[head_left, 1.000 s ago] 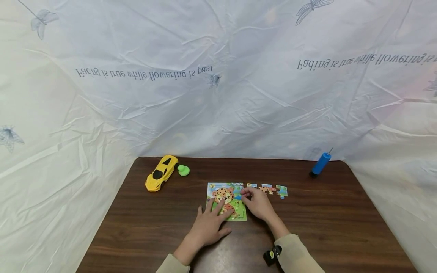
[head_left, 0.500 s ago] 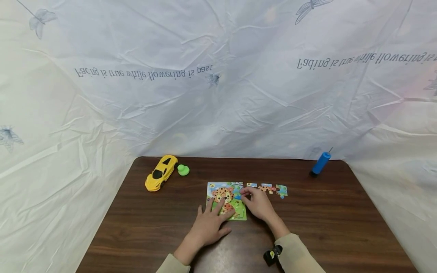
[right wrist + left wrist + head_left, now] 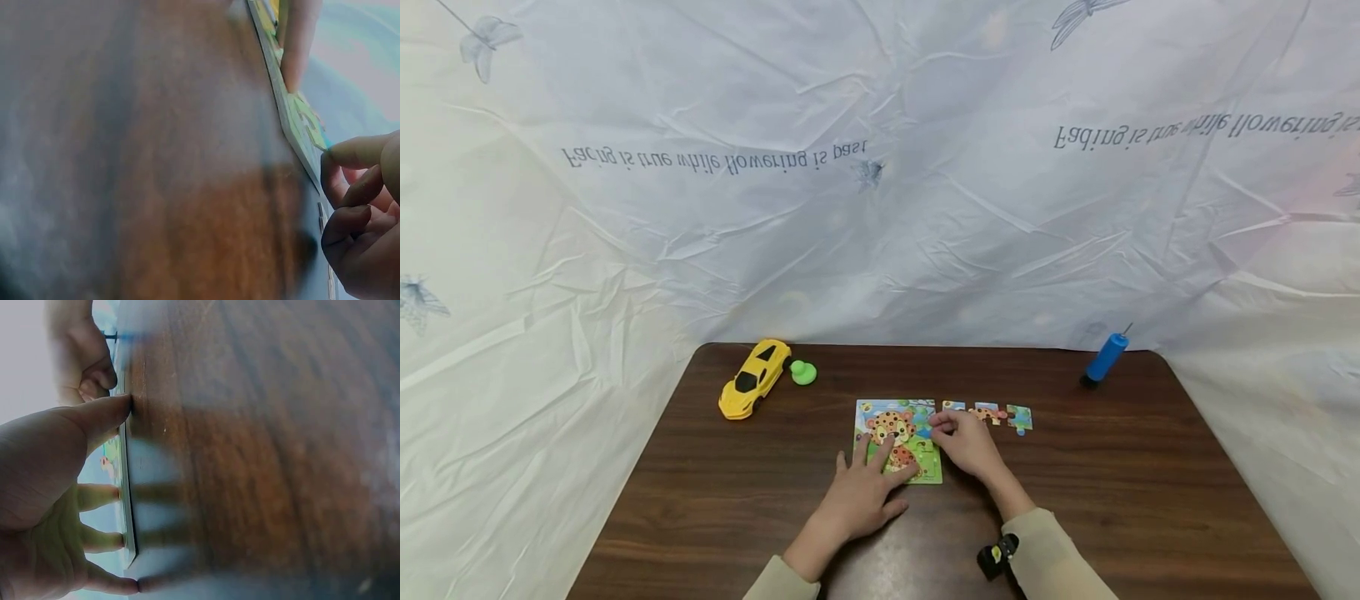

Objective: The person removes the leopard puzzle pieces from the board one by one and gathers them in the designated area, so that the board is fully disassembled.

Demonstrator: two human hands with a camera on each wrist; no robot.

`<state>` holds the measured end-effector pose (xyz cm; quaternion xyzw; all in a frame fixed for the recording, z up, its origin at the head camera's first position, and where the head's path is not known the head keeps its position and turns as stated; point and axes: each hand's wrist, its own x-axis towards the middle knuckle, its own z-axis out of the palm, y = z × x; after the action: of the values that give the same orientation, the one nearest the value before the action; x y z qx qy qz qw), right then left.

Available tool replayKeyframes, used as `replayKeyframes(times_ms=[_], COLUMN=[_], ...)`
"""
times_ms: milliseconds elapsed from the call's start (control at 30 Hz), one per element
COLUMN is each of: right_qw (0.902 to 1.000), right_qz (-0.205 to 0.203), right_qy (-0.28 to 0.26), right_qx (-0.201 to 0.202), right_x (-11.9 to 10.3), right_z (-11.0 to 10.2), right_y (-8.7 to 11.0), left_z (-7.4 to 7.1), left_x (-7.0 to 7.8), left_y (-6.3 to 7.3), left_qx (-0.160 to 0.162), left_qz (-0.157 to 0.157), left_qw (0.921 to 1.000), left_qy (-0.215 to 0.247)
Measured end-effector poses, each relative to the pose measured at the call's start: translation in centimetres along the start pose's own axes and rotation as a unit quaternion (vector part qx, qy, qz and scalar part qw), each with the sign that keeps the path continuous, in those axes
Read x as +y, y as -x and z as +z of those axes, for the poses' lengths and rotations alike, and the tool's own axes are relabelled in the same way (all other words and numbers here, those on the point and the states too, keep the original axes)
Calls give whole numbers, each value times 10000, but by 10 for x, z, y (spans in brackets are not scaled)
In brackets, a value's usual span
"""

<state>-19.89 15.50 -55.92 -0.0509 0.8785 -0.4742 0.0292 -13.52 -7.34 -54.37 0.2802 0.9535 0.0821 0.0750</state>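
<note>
A jigsaw puzzle board (image 3: 868, 412) with a spotted leopard cub on it lies flat on the table. My left hand (image 3: 857, 498) rests on its lower part with spread, straight fingers; in the left wrist view fingertips (image 3: 114, 541) touch the board while the thumb (image 3: 109, 415) reaches past its near edge. At the board's right edge, my right hand (image 3: 967, 446) has curled fingers and pinches a puzzle piece (image 3: 922, 433) by its side. In the right wrist view, a green piece (image 3: 312, 128) sits slightly tilted at those fingertips. The hand hides part of the piece.
Loose puzzle pieces lie right of the board, including a leopard piece (image 3: 985, 412) and a green-blue piece (image 3: 1019, 417). A yellow toy car (image 3: 755, 379) and a small green toy (image 3: 803, 372) stand back left. A blue hand pump (image 3: 1106, 359) lies back right on the brown table (image 3: 715, 500).
</note>
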Motion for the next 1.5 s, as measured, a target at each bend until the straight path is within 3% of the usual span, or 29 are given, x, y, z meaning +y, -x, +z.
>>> replayKeyframes(times_ms=[267,467,1033,1267,1500], right_qw=[9987,9994,9958,9928,9925], right_qz=[318,264,906,1173,1136], right_qy=[-409,-210,108,235,423], right_qx=[20,11,121,-42,-178], right_x=[5,17,65,72,72], right_z=[-17,-42,-116,-130,-131], right_y=[5,13,43,47,48], left_z=[-1,-1,4,4,4], left_x=[2,2,0,0,0], left_y=[-1,0,-1,-1,-1], left_qx=[-49,-110,-36,-36,-25], left_qz=[-26,-67,-40,-47,-46], left_qw=[10000,9999,9999,10000,9999], left_qy=[34,92,99,61,88])
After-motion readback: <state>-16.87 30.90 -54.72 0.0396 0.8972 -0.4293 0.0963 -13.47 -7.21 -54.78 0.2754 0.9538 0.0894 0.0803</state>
